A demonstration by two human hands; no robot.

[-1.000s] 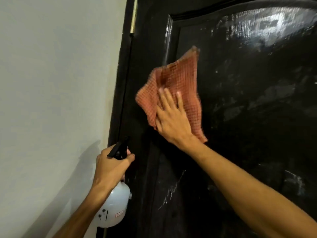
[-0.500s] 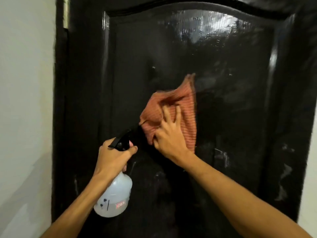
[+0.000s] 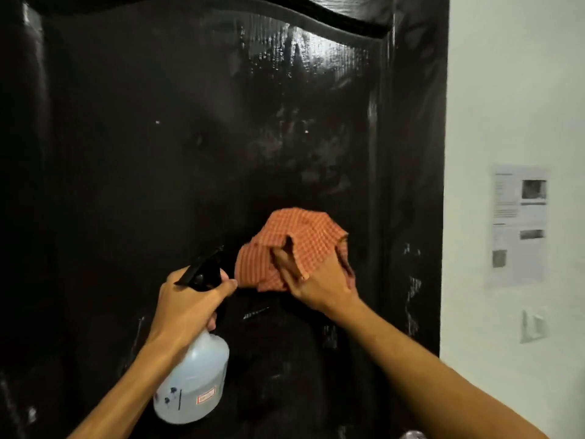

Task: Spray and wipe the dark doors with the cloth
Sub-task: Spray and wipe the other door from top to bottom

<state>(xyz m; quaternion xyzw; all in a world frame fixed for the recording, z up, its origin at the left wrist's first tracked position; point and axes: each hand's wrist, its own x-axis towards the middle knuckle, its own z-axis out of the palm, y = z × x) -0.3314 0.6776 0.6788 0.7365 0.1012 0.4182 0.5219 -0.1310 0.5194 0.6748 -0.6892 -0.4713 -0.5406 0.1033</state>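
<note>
- Two bare hands work at a glossy black door (image 3: 158,153) in the head view, the landmark for everything else.
- The right hand (image 3: 319,285) presses an orange checked cloth (image 3: 300,236) against the door's recessed panel, low and right of its middle; the fingers are partly covered by a fold of cloth, so the grip cannot be told.
- The left hand (image 3: 186,307) grips the neck of a translucent white spray bottle (image 3: 193,381), just left of the cloth and in front of the door; its black trigger head (image 3: 202,269) points up and right toward the cloth.
- Pale smears and streaks mark the door's right edge.
- Right of the door, on the white wall (image 3: 506,74), hang a printed paper sheet (image 3: 519,226) and, below it, a wall switch (image 3: 533,326).
</note>
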